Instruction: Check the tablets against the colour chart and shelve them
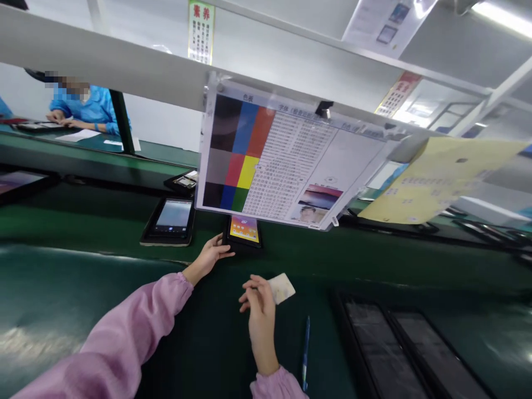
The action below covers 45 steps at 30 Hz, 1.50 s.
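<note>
My left hand reaches forward and grips the near left corner of a black tablet whose screen glows orange and yellow. The tablet lies on the green belt, partly under a hanging colour test chart. My right hand is raised nearer to me, its fingers pinched on a small whitish cloth or pad. Both sleeves are pink.
A second tablet with a lit screen lies left of the first. A blue pen lies by my right wrist. Dark trays sit at the right. A yellow sheet hangs right. A person in blue works far left.
</note>
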Motion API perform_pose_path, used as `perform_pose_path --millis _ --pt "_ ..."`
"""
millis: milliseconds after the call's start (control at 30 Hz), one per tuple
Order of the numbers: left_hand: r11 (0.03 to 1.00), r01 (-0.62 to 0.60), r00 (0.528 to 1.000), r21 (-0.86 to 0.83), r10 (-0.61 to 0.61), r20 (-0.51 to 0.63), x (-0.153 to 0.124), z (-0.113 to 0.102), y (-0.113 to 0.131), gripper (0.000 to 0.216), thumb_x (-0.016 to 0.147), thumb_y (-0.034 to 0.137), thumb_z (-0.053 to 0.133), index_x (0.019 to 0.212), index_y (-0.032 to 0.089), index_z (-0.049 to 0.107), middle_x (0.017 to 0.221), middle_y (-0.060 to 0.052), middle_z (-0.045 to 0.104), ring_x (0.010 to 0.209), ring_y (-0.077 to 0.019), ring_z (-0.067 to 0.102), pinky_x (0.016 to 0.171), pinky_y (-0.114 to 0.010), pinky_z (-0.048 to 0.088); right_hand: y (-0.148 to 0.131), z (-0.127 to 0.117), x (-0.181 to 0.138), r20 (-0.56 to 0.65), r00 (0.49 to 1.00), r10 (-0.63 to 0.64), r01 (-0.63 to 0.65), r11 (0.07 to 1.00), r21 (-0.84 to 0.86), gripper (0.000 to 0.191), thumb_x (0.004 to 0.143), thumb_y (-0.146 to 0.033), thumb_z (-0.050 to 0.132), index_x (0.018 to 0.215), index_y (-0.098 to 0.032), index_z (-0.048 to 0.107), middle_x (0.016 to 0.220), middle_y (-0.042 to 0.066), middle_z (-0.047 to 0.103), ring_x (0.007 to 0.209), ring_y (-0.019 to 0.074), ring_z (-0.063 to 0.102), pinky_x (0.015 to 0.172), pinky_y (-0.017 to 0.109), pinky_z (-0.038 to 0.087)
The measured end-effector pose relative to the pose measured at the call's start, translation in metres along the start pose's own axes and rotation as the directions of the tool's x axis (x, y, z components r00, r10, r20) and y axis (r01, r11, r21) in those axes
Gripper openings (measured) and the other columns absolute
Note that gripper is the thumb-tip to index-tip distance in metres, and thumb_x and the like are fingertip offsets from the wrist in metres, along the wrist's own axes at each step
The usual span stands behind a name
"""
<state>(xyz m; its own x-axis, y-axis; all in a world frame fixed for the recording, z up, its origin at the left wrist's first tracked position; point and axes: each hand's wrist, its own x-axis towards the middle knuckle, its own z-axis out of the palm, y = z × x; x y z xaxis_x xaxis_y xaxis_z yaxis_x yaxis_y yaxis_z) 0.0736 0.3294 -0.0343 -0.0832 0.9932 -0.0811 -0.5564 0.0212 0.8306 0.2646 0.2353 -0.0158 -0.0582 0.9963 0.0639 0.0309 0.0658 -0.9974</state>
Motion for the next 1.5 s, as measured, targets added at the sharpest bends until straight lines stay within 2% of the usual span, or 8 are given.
perform_pose_path --millis 200,333,467,533,633,767,1000,1500 --pt "0.997 0.07 0.998 -0.016 -0.07 0.006 -0.118 -0.047 0.02 0.068 0.076 0.017 0.09 0.137 0.019 0.061 0.124 -0.011 0.069 0.093 -0.0248 0.072 0.056 -0.028 0.064 -0.017 -0.025 0.001 -0.064 0.982 -0.18 0.178 0.984 -0.027 0.048 0.095 -0.043 0.057 0.137 -0.024 0.041 0.146 0.017 0.047 0.134 0.0315 0.052 0.113 0.053 0.048" --pt "0.983 0.181 0.975 0.035 -0.175 -0.136 -0.236 -0.076 0.021 0.073 0.076 0.029 0.092 0.142 0.027 0.06 0.131 -0.008 0.069 0.059 -0.0124 0.065 0.046 -0.026 0.06 -0.02 -0.007 -0.013 0.203 0.974 -0.105 0.109 0.994 -0.009 0.069 0.093 -0.045 0.064 0.151 -0.03 0.03 0.164 0.012 0.032 0.154 0.0298 0.035 0.127 0.056 0.032" --pt "0.939 0.296 0.914 0.176 -0.225 -0.338 -0.328 -0.094 0.019 0.078 0.082 0.053 0.086 0.149 0.031 0.054 0.142 -0.01 0.065 0.048 -0.0112 0.061 0.046 -0.031 0.058 -0.02 0.014 -0.03 0.566 0.82 0.084 -0.005 0.99 -0.14 0.099 0.086 -0.042 0.075 0.161 -0.03 0.013 0.172 0.012 0.014 0.161 0.0287 0.018 0.133 0.057 0.017" --pt "0.851 0.319 0.904 0.418 -0.141 -0.404 -0.348 -0.105 0.025 0.067 0.093 0.061 0.071 0.15 0.029 0.055 0.121 -0.008 0.075 0.046 -0.0131 0.06 0.044 -0.03 0.054 -0.019 0.019 -0.036 0.653 0.742 0.152 -0.014 0.977 -0.213 0.108 0.082 -0.038 0.079 0.164 -0.029 0.008 0.174 0.012 0.009 0.163 0.0295 0.011 0.134 0.057 0.013" --pt "0.562 0.169 0.95 0.81 0.126 -0.286 -0.341 -0.128 0.047 0.053 0.103 0.063 0.051 0.124 0.019 0.074 0.069 -0.004 0.071 0.048 -0.0167 0.059 0.047 -0.027 0.049 -0.018 0.022 -0.04 0.704 0.684 0.192 0.017 0.96 -0.278 0.114 0.08 -0.032 0.081 0.166 -0.031 0.006 0.175 0.01 0.001 0.164 0.0316 0.005 0.133 0.058 0.013" --pt "0.418 0.076 0.91 0.905 0.342 -0.234 -0.286 -0.147 0.08 0.06 0.108 0.062 0.035 0.109 0.017 0.075 0.08 -0.006 0.072 0.055 -0.0175 0.057 0.049 -0.029 0.047 -0.019 0.025 -0.043 0.724 0.647 0.238 0.023 0.944 -0.33 0.127 0.073 -0.028 0.087 0.167 -0.035 0.003 0.176 0.008 -0.008 0.163 0.0371 -0.002 0.13 0.062 0.021" --pt "0.125 -0.144 0.897 0.982 0.435 0.076 -0.189 -0.119 0.087 0.048 0.112 0.044 0.033 0.124 0.021 0.072 0.132 -0.009 0.068 0.12 -0.025 0.063 0.108 -0.041 0.046 -0.026 0.028 -0.041 0.688 0.644 0.335 -0.01 0.903 -0.429 0.135 0.068 -0.036 0.091 0.168 -0.035 0.0 0.176 0.006 -0.012 0.164 0.0353 0.001 0.13 0.057 0.024" --pt "-0.188 -0.121 0.893 0.975 0.408 0.189 -0.188 -0.128 0.055 0.048 0.113 0.035 0.028 0.138 0.017 0.066 0.157 -0.015 0.052 0.146 -0.0346 0.043 0.117 -0.056 0.035 -0.039 0.022 -0.05 0.703 0.57 0.425 0.049 0.837 -0.546 0.144 0.059 -0.034 0.099 0.168 -0.045 0.005 0.175 0.002 -0.019 0.163 0.0379 -0.007 0.128 0.065 0.022"
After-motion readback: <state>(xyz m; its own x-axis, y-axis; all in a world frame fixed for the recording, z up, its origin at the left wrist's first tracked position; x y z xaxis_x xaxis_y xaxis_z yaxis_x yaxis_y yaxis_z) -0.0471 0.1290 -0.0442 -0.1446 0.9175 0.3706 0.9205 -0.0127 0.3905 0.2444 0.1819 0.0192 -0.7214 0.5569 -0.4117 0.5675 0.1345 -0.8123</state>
